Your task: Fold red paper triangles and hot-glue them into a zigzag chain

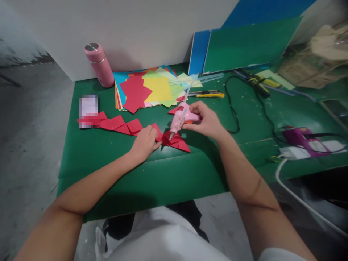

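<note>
A chain of folded red paper pieces (118, 124) lies across the green table, running from the left to a wider pointed end near the middle. My left hand (144, 144) is closed on the chain close to that pointed end, its fingertips pinching the paper. In my right hand (207, 119) is a pink hot glue gun (178, 120), gripped by its handle. Its metal nozzle points down at the red folds, and a clear glue stick (188, 92) sticks out of its back. Whether the nozzle touches the paper I cannot tell.
Coloured paper sheets (159, 88) are piled behind the chain, beside a pink bottle (100, 67). A yellow utility knife (210, 94) lies right of them. A black cord (265, 112) runs to a purple-and-white power strip (301, 139). Boards (252, 45) lean at the back.
</note>
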